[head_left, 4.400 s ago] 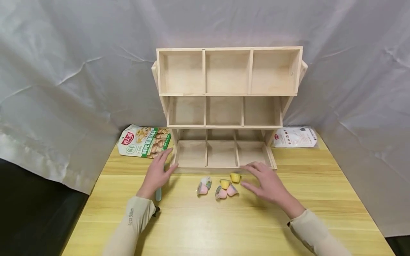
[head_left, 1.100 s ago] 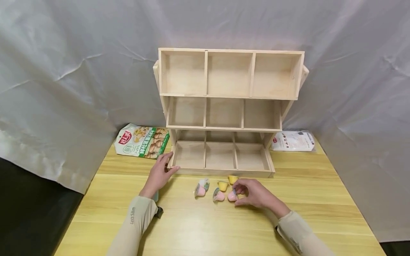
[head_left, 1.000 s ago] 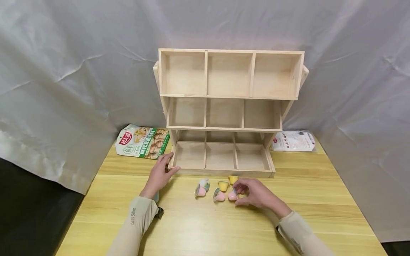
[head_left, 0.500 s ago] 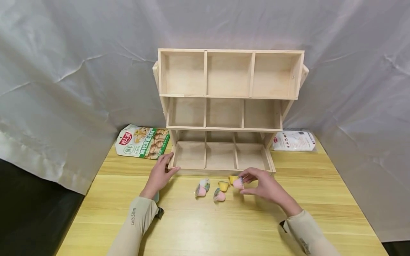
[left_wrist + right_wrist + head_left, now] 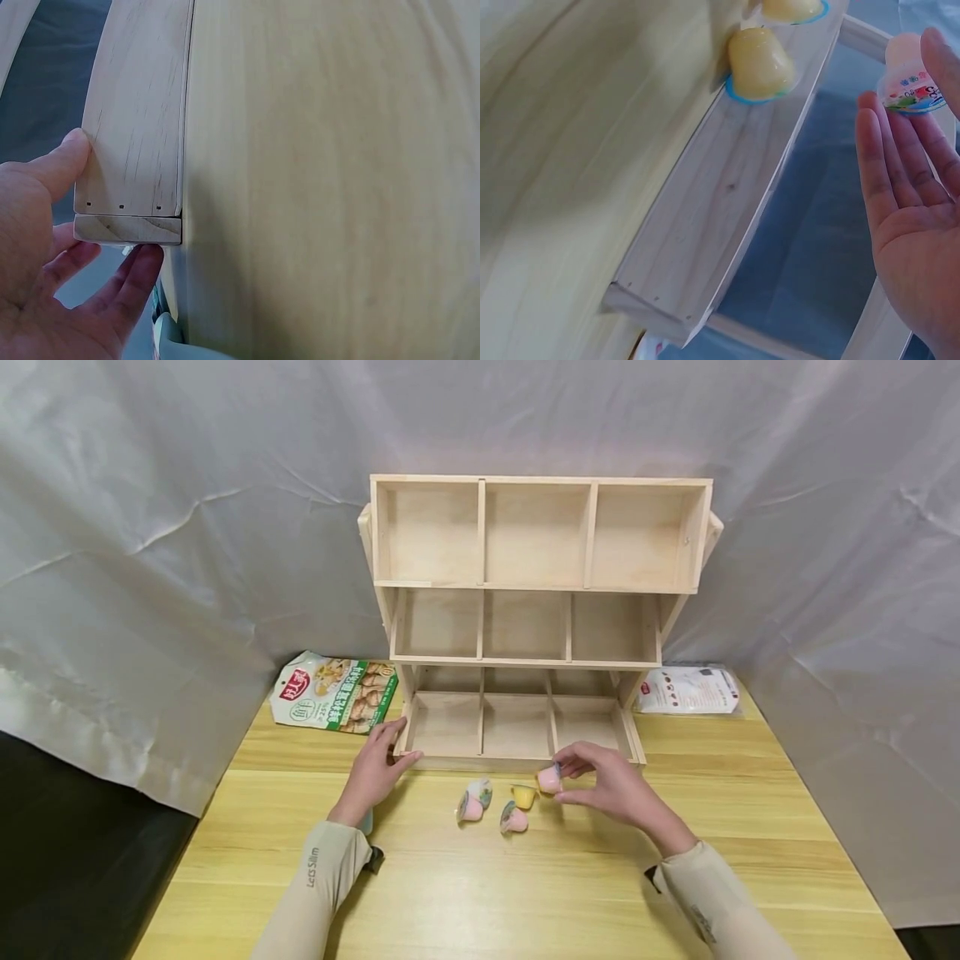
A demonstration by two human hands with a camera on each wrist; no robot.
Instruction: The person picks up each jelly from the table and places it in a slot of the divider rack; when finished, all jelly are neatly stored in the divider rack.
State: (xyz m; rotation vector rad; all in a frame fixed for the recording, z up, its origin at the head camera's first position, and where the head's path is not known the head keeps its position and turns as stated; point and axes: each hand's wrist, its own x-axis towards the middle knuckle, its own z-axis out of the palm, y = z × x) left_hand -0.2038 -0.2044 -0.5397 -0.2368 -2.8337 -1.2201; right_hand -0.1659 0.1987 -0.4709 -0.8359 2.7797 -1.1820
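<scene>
The right grip (image 5: 611, 785) is nearly closed, with the pink cup (image 5: 549, 779) pinched between thumb and fingertips; the cup's printed lid side is toward the fingers. It is held up off the bench (image 5: 480, 893), just in front of the rack (image 5: 525, 584), near the right-hand compartment of the bottom tier. The tier's low front board (image 5: 510, 764) stands between cup and compartments.

The left grip (image 5: 369, 781) is curled loosely around the rack's bottom left corner, thumb on the board's edge, fingers on the end.

From the head view, the held cup largely covers a yellow cup (image 5: 761, 64) sitting by the front board. Another yellow cup (image 5: 522, 797) lies just left of that, a second pink cup (image 5: 514, 818) in front of it. Farther left, a third pink cup (image 5: 470, 808) lies against a white cup (image 5: 480, 792).

A printed pouch (image 5: 333, 691) lies left of the rack, a white pack (image 5: 687, 691) to its right. A pale blue thing (image 5: 366, 822) is mostly hidden under the left wrist.
</scene>
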